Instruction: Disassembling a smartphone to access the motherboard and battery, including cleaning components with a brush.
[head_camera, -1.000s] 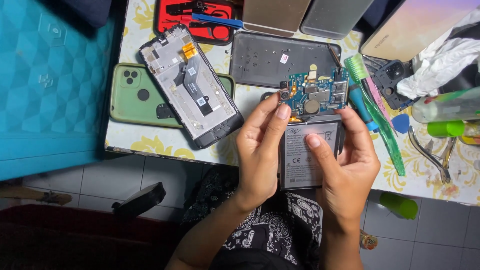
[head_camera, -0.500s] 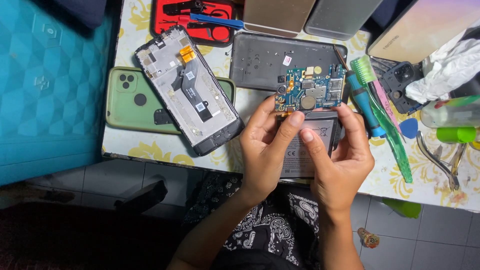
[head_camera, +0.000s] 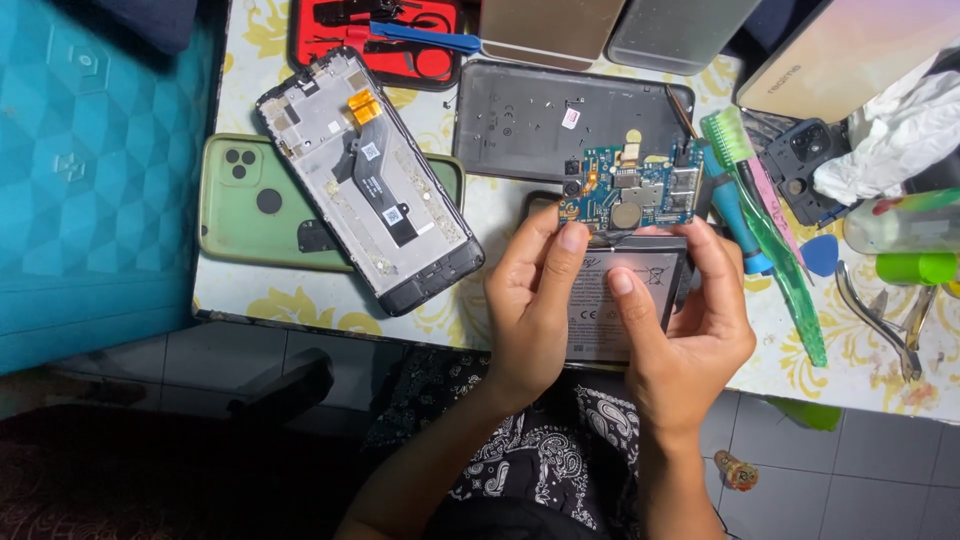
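left hand (head_camera: 530, 300): grip grasping phone battery (head_camera: 625, 300), thumb on its face
right hand (head_camera: 690, 320): grip grasping same battery, thumb pressed on label
battery: held above table (head_camera: 330, 310) edge, just below blue circuit board (head_camera: 630, 188)
circuit board: touching battery top edge, fingertips at it
opened phone frame (head_camera: 370, 180): lying tilted over green phone case (head_camera: 250, 200), left of hands
grey back cover (head_camera: 540, 115): behind circuit board
green toothbrush (head_camera: 770, 220): right of hands
red tool case (head_camera: 370, 35): far edge

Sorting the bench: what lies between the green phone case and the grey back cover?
The opened phone frame, lying slantwise and overlapping the green case; the grey cover lies apart. Head view.
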